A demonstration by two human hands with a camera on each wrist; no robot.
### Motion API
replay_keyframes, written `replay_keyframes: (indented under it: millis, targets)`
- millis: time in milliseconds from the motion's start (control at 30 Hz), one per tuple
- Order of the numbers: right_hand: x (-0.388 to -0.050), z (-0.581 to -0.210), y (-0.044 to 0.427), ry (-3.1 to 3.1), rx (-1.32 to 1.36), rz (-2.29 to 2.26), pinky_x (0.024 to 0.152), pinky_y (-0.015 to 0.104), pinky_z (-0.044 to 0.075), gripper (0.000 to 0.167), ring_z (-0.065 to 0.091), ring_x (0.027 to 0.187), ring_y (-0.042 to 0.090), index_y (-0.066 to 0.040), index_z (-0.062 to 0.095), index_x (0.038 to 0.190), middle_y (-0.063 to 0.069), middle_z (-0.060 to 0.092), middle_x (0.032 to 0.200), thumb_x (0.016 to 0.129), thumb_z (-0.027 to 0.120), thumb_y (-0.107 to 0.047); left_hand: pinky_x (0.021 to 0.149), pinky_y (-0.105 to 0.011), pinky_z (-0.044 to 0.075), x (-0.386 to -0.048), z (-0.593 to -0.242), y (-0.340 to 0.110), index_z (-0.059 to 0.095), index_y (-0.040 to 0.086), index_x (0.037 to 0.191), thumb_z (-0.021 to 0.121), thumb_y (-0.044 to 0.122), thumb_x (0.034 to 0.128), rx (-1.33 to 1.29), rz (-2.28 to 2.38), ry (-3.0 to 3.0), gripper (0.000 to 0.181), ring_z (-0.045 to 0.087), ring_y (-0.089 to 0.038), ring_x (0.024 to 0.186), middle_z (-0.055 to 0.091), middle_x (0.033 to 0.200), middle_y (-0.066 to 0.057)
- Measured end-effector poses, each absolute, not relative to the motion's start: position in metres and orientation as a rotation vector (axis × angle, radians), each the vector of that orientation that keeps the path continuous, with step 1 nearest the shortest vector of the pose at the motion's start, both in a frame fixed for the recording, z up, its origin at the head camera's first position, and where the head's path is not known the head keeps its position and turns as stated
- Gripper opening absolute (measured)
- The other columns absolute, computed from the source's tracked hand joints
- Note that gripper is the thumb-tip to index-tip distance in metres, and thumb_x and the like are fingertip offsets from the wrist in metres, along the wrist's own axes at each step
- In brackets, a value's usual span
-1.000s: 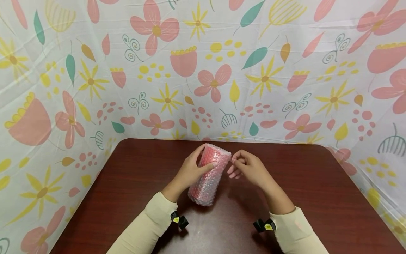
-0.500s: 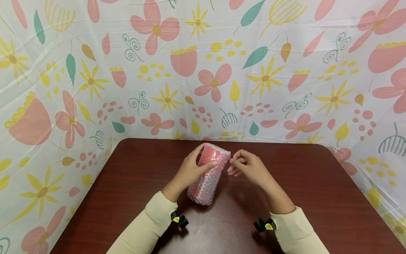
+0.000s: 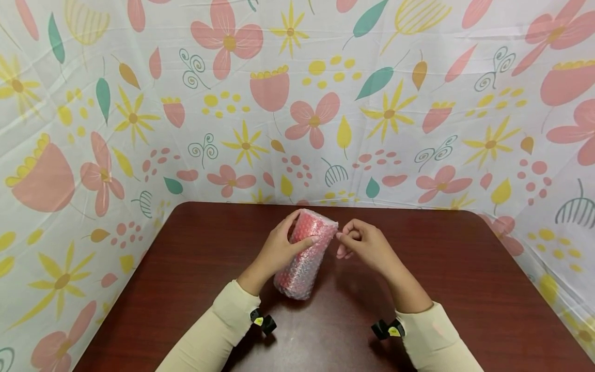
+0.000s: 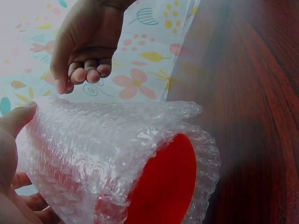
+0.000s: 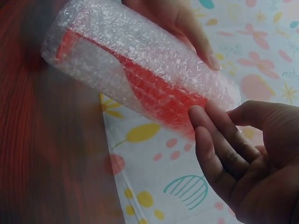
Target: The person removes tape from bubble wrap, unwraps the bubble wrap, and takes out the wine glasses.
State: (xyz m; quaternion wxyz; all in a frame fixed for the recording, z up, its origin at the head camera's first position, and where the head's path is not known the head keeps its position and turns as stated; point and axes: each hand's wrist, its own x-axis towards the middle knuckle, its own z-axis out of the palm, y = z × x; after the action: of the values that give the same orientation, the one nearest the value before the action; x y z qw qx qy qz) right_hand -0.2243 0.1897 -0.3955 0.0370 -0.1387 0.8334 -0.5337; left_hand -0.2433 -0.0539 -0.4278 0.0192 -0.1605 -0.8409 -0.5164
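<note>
A red cylindrical thing wrapped in clear bubble wrap (image 3: 304, 263) leans at a slant above the table, its exact kind hidden by the wrap. My left hand (image 3: 281, 245) grips it from the left, thumb across the front. At the near end, the left wrist view shows a round red face (image 4: 163, 186) inside the wrap's loose end. By the upper right corner, my right hand (image 3: 367, 245) pinches the edge of the bubble wrap (image 5: 154, 51) between thumb and forefinger. In the right wrist view its other fingers (image 5: 224, 154) curve loosely below the wrap.
The dark reddish-brown table (image 3: 209, 237) spreads around both hands. A white cloth with flowers and leaves (image 3: 297, 103) hangs behind and at both sides. Small black cameras, one on the left wrist (image 3: 263, 321) and one on the right wrist (image 3: 387, 329), sit at the cuffs.
The wrapped cylinder has shifted very slightly, its lower end a little left and up. My right hand's loose fingers have drawn in a little; the left hand's hold stays the same.
</note>
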Motion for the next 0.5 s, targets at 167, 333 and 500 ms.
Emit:
replay_keyframes:
  millis: [167,333,500]
  targets:
    - [-0.2246,-0.3952,0.1894,2.554,-0.394,-1.603,0.072,0.044,0.061,0.021,0.075,0.075,0.029,-0.002,0.056,0.103,0.012,0.072,0.076,0.103,0.06,-0.022,0.097,-0.045,0.054,-0.2435,-0.4281,-0.054,0.035,0.025,0.157,0.076,0.049,0.088,-0.516,-1.62,-2.602,0.083,0.056,-0.022,0.128,0.049,0.152,-0.003]
    - [-0.2251,-0.3967,0.1896,2.563,-0.412,-1.582,0.074,0.044,0.061,0.018,0.075,0.078,0.03,-0.001,0.055,0.105,0.011,0.072,0.078,0.103,0.059,-0.02,0.096,-0.046,0.054,-0.2429,-0.4275,-0.0542,0.035,0.024,0.157,0.076,0.047,0.0882,-0.524,-1.603,-2.607,0.083,0.056,-0.023,0.128,0.049,0.152,-0.004]
    - [-0.2252,-0.3971,0.1899,2.547,-0.434,-1.589,0.076,0.042,0.061,0.017,0.075,0.083,0.033,0.001,0.055,0.108,0.013,0.074,0.083,0.104,0.056,-0.016,0.102,-0.048,0.051,-0.2416,-0.4269,-0.0534,0.034,0.023,0.157,0.076,0.048,0.0881,-0.524,-1.571,-2.622,0.084,0.053,-0.025,0.133,0.046,0.155,-0.005]
